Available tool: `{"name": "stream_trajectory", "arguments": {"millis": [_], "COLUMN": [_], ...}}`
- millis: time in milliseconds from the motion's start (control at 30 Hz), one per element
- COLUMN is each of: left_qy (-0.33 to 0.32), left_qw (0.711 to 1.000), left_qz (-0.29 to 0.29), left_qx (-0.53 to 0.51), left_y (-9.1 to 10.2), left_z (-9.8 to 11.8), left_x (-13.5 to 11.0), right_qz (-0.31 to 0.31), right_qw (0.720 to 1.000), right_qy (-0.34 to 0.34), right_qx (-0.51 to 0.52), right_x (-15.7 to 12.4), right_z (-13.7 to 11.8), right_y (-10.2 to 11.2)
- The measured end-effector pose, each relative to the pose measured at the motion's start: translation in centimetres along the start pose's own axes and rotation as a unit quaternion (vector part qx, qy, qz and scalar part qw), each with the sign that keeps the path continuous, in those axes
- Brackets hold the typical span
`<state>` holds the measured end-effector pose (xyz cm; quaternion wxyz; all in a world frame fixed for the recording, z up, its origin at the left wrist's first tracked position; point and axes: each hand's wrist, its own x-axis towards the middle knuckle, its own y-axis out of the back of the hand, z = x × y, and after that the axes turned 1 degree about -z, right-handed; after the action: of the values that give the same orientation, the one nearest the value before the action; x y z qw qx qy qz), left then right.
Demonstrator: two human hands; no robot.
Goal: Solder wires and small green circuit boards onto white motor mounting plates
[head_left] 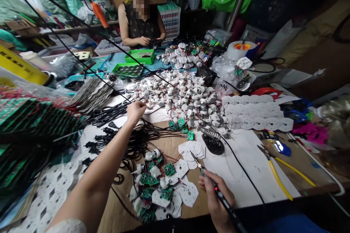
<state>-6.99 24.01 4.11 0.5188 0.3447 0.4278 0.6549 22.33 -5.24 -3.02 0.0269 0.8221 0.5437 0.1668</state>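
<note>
At the pile's near edge: the left hand [136, 111] is stretched forward, fingers drawn together in a loose fist where the black wires [136, 136] meet the heap of white parts [188, 96]; whether anything is pinched cannot be told.
Right hand [217, 202]: closed round a soldering iron [208, 177], which is held like a pen low at the front of the bench [246, 174].
Soldering iron: slanted up and to the left, with its tip poised over the white discs [188, 153]. Contact cannot be made out.
Small green boards [169, 169]: clustered with white parts and red leads just left of the iron, between the two arms.
Stand [213, 141]: a coiled holder on a black base is set just beyond the iron's tip, beside the heap.
Pliers [276, 174]: yellow-handled, laid on the white sheet well to the right.
Left side: more green boards are packed in a dense stack [32, 123].
Far side: another person [140, 25] is seated behind green trays [139, 56] — both hands are kept close together at the table edge.
</note>
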Motion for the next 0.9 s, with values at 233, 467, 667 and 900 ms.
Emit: {"name": "stream_trajectory", "arguments": {"millis": [233,467,667,900], "left_qy": [-0.062,-0.15,-0.046,-0.041], "left_qw": [0.996,0.983,0.974,0.896], "left_qz": [-0.015,-0.061,-0.04,-0.221], "left_qx": [0.061,0.092,-0.216,-0.384], "left_y": [-0.9,-1.6,0.9,1.7], "left_z": [-0.4,-0.2,0.0,1.2], "left_x": [1.6,2.0,0.1,-8.4], "right_qz": [0.001,-0.001,-0.006,-0.006], "right_qw": [1.0,1.0,1.0,1.0], "right_qy": [-0.014,-0.023,-0.017,-0.02], "right_qx": [-0.006,-0.015,-0.013,-0.001], "right_x": [-0.3,0.2,0.2,0.2], "right_z": [0.6,0.0,-0.1,-0.2], "right_y": [0.0,0.0,-0.1,-0.2]}}
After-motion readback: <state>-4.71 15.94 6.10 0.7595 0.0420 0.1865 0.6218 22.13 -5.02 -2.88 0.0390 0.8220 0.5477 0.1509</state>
